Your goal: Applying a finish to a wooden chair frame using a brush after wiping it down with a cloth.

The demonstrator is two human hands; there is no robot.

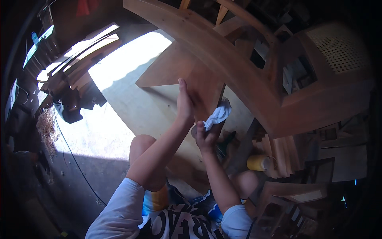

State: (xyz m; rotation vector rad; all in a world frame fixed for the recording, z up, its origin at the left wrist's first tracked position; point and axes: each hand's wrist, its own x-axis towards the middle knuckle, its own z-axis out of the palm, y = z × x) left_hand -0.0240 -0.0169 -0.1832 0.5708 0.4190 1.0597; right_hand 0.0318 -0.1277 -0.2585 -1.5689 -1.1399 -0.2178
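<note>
A brown wooden piece (195, 71) with an angled end stands in front of me, joined or set close against a long curved wooden beam (223, 51). My left hand (186, 104) is at its near edge, one digit stretched up along the wood and the others hidden; it appears to grip the edge. In my right hand (207, 138) is a crumpled white cloth (218, 115), held against the right side of the wooden piece. The fingers of that hand are partly hidden by the cloth.
A wooden frame with a woven cane panel (338, 47) fills the upper right. A yellow can (258, 162) stands beside stacked curved wood pieces (284, 155). Boards (91, 46) are piled at upper left, near wood shavings (47, 123). A dark cable (77, 163) crosses the floor.
</note>
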